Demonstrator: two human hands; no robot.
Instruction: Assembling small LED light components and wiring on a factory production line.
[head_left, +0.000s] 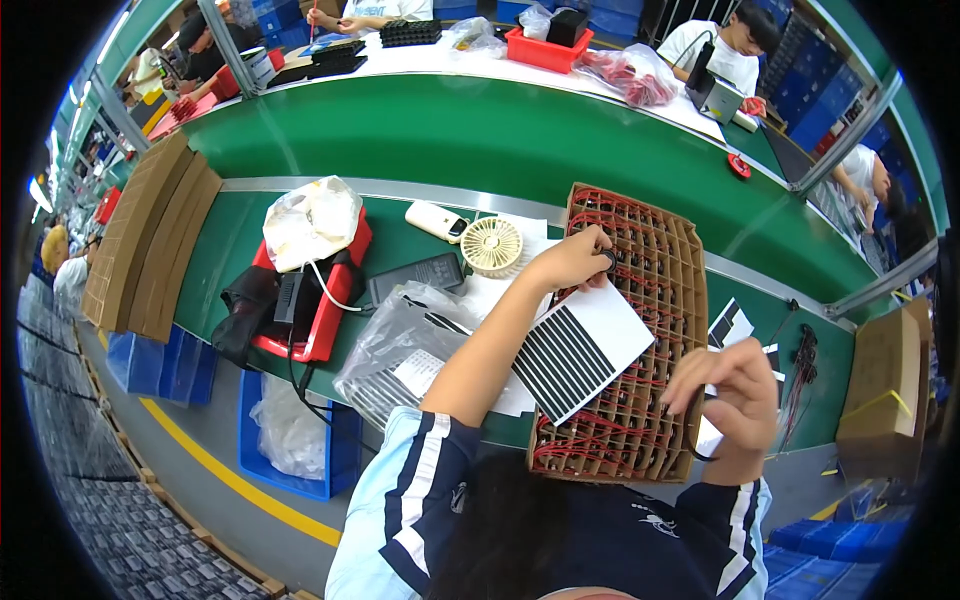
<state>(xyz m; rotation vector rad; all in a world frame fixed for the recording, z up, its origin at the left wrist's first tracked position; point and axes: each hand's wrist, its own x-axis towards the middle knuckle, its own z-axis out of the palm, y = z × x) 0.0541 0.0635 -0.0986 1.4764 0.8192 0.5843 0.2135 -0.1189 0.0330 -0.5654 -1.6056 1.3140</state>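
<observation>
A cardboard divider tray (690,260) with many small cells holding red-wired parts lies on the green table in front of me. A white sheet with black stripes (580,350) rests across its middle. My left hand (572,262) reaches over the tray's upper left and pinches a small black part (609,262). My right hand (728,390) hovers at the tray's right edge, fingers curled around a thin black wire (700,440).
A small round fan (491,246), a white remote-like device (436,221) and a dark flat device (418,274) lie left of the tray. A clear bag of striped sheets (395,355), a red bin (325,310), stacked cardboard (150,235) and a blue crate (290,430) sit further left. Other people work across the belt.
</observation>
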